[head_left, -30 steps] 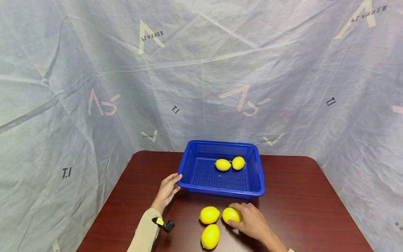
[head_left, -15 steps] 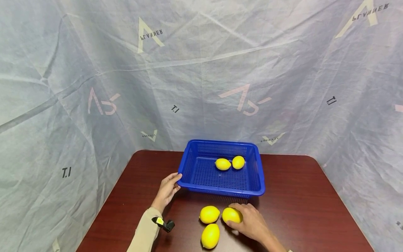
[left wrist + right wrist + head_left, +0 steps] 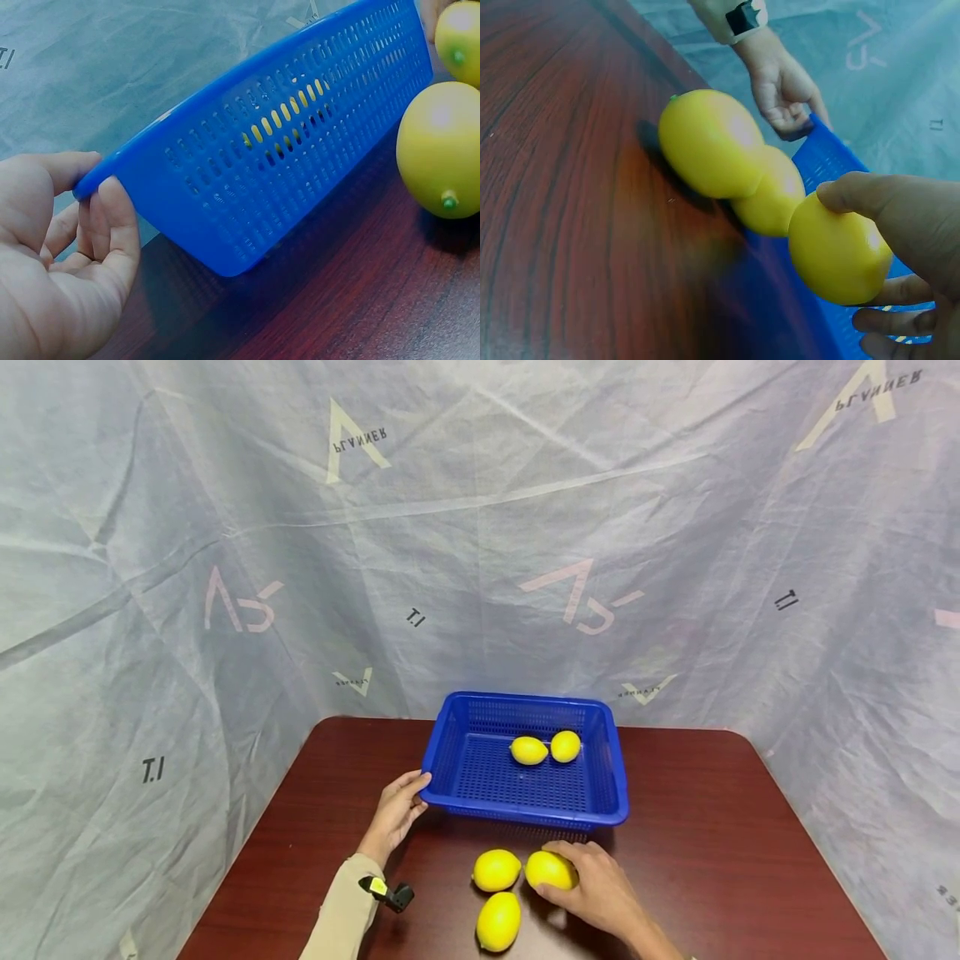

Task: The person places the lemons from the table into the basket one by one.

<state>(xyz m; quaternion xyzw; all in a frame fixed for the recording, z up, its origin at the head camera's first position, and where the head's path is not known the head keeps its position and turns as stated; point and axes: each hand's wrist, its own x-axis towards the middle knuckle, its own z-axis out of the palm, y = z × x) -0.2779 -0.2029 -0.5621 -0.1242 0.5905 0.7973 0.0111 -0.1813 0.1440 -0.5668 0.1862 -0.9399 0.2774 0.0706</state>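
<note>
My left hand [image 3: 393,814] pinches the near left corner of the blue plastic basket [image 3: 525,812]; in the left wrist view the thumb lies over the rim and curled fingers are beneath it. Two lemons, one on its side [image 3: 529,751] and another beside it [image 3: 566,746], lie inside the basket. In front of the basket, my right hand [image 3: 600,887] grips a yellow lemon [image 3: 834,251] between thumb and fingers. Left of it sits a second lemon [image 3: 496,870] on the table, with a third lemon [image 3: 498,922] nearer me.
The dark red-brown wooden table [image 3: 720,843] extends to both sides of the basket. A grey printed cloth [image 3: 480,543] hangs behind the table and along its sides. A black strap with a small device [image 3: 390,893] is on the left wrist.
</note>
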